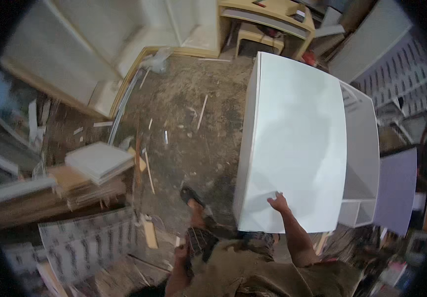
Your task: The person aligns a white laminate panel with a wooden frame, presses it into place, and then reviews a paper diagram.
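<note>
A large white cabinet (297, 138) lies at the right of centre, its broad smooth panel facing up. Over the near part of that panel is my right hand (279, 202), with the fingers curled in and the thumb pointing left. Whatever may be between its fingertips is too small to make out, and I cannot tell whether the hand touches the panel. My left hand (181, 251) hangs low beside my left thigh, smeared and dark, its fingers not clear. The cabinet's open side, with a small compartment (357, 213), shows at its right.
White boards (99, 161) are stacked on the left, above a printed sheet (90, 242). Thin strips (202, 111) litter the dirty floor. Tall cabinet frames (75, 49) stand at the far left, a wooden desk (268, 15) at the back. A lilac panel (396, 190) leans at the right.
</note>
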`<move>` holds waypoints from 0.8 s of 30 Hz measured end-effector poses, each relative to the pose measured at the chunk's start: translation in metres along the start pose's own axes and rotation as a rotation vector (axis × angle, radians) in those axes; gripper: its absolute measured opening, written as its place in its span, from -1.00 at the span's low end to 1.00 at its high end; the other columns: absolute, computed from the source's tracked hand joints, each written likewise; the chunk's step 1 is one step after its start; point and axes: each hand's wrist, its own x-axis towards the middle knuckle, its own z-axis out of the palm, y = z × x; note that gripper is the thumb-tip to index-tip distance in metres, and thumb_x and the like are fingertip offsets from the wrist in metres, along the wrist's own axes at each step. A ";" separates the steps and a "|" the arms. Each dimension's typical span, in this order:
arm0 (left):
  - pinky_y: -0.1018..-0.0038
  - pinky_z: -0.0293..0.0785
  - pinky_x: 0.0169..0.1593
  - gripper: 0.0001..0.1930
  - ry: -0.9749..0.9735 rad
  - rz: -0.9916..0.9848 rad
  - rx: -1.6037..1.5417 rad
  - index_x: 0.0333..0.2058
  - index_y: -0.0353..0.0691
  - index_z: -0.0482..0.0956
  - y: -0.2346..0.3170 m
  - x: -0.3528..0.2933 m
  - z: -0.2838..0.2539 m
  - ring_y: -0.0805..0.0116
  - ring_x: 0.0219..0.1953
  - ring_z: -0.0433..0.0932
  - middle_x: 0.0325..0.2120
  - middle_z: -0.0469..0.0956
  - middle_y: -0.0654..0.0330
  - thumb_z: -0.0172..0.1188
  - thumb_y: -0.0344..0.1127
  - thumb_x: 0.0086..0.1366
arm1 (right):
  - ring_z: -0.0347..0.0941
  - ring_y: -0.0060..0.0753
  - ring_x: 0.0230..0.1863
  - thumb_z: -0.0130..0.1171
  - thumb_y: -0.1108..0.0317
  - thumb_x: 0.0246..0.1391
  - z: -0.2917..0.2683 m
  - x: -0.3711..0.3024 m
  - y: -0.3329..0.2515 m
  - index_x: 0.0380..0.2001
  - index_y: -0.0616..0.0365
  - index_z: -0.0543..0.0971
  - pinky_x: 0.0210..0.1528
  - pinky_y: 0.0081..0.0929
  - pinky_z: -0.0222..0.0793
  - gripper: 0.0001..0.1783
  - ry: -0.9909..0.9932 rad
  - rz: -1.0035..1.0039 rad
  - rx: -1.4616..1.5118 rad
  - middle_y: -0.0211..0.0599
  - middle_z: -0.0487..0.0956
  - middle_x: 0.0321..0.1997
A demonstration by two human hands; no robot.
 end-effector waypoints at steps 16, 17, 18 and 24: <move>0.49 0.39 -0.50 -0.75 0.059 0.485 0.105 -0.17 -0.19 0.51 0.375 0.170 -0.439 0.35 -0.44 0.56 -0.40 0.55 0.21 0.16 -0.14 0.34 | 0.35 0.07 0.20 0.14 0.21 -0.02 0.049 -0.014 -0.181 0.12 0.23 0.42 0.16 -0.09 0.39 -0.40 0.255 0.674 0.437 0.09 0.27 0.30; 0.51 0.38 -0.51 -0.77 0.036 0.501 0.118 -0.20 -0.18 0.52 0.412 0.172 -0.439 0.38 -0.46 0.56 -0.42 0.55 0.22 0.16 -0.15 0.33 | 0.37 0.07 0.19 0.13 0.21 -0.02 0.048 -0.015 -0.193 0.06 0.22 0.45 0.15 -0.09 0.40 -0.45 0.264 0.684 0.473 0.09 0.25 0.32; 0.52 0.37 -0.51 -0.79 -0.017 0.514 0.133 -0.23 -0.18 0.53 0.450 0.179 -0.425 0.41 -0.47 0.55 -0.43 0.54 0.24 0.17 -0.17 0.32 | 0.34 0.08 0.23 0.12 0.15 0.01 0.055 -0.023 -0.187 0.16 0.21 0.38 0.19 -0.07 0.37 -0.37 0.275 0.753 0.538 0.08 0.18 0.38; 0.50 0.49 -0.33 -0.64 -0.276 0.669 0.534 -0.03 -0.29 0.53 0.664 0.245 -0.352 0.39 -0.30 0.57 -0.28 0.58 0.19 0.16 -0.14 0.34 | -0.03 0.18 0.45 0.03 0.11 0.13 0.066 0.007 -0.236 0.40 0.11 0.06 0.38 0.02 0.10 -0.19 0.314 0.954 0.560 -0.05 -0.16 0.53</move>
